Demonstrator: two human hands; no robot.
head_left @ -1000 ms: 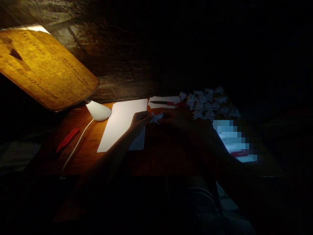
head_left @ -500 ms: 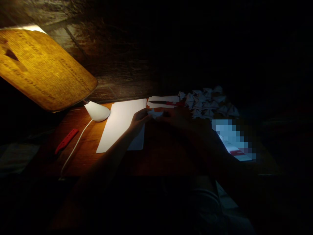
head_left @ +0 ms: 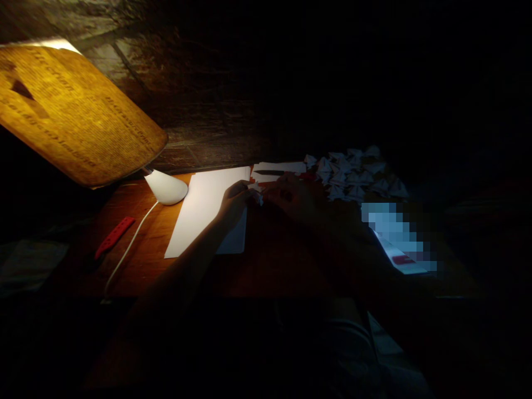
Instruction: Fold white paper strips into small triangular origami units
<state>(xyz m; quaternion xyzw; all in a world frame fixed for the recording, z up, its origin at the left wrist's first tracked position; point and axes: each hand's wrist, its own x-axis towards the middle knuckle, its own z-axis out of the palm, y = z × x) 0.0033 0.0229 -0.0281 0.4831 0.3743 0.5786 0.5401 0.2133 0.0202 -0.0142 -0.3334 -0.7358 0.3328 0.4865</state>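
A small white folded paper piece (head_left: 258, 187) with pointed corners is held above the table. My left hand (head_left: 233, 200) is closed, pinching its left side between thumb and fingers. In deep shadow, my right hand (head_left: 293, 197) has bent fingers meeting the paper's right edge; their exact grip is dim. Beneath my left hand and forearm lies a stack of white paper sheets (head_left: 208, 199). Just behind the hands, a knife (head_left: 269, 172) with a dark blade and red handle rests on smaller cut papers (head_left: 286, 165).
Many folded paper pieces (head_left: 344, 172) are heaped at the back right. A lit phone-like screen (head_left: 409, 265), partly pixelated, lies at right. The lamp has a yellow printed shade (head_left: 83, 116), white base (head_left: 168, 188) and cord (head_left: 133, 241). A red cutter-like tool (head_left: 114, 237) lies on the wooden table (head_left: 153, 238).
The folded paper has turned and shifted slightly left, now looking narrower. My right hand has changed its finger position, lifting a little; my left hand has moved only slightly.
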